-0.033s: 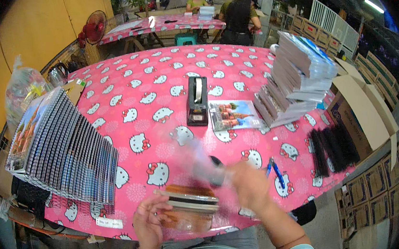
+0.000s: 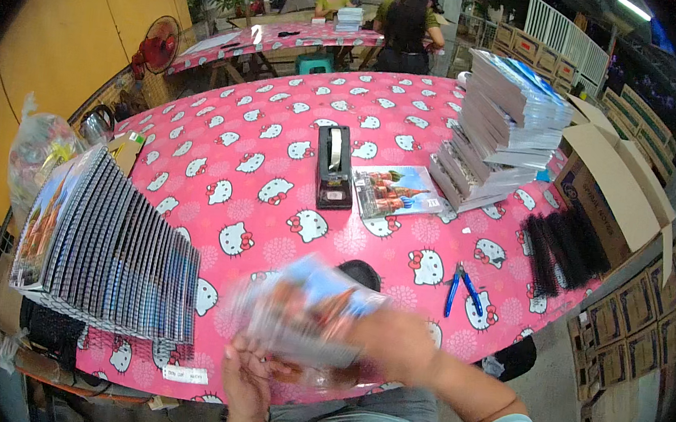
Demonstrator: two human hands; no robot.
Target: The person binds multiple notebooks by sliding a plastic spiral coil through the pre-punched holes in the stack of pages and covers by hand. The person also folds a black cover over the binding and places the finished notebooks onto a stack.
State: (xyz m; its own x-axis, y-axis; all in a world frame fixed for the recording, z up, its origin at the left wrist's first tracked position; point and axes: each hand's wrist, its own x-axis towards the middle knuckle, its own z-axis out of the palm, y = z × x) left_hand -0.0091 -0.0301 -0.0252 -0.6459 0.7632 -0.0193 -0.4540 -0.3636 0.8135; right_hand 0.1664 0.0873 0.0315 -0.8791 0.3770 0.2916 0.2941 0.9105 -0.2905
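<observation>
A notebook with a colourful domed-building cover [image 2: 308,310], smeared by motion, is tilted over the near table edge. My right hand [image 2: 398,345] is closed on its right side; the fingertips are partly hidden. At the lower left corner of the notebook is my left hand [image 2: 247,377], palm up, fingers loosely bent and apart. Whether it touches the notebook I cannot tell. Under the notebook a brown wooden-looking block [image 2: 286,370] shows only in part. Behind the notebook lies a round black object [image 2: 360,275]. Blue-handled cutters [image 2: 464,291] rest to the right.
Spiral-bound notebooks [image 2: 122,259] stand in a row at left. A tall stack of booklets [image 2: 500,133] rises at right, with a single booklet [image 2: 397,192] and a black tape dispenser [image 2: 334,170] beside it. Black spiral coils [image 2: 562,253] lie by an open carton [image 2: 613,189]. Two people work at the far table.
The notebook has come down and toward me with my right hand, now covering most of the wooden block. My left hand has shifted slightly left, its fingers more bent.
</observation>
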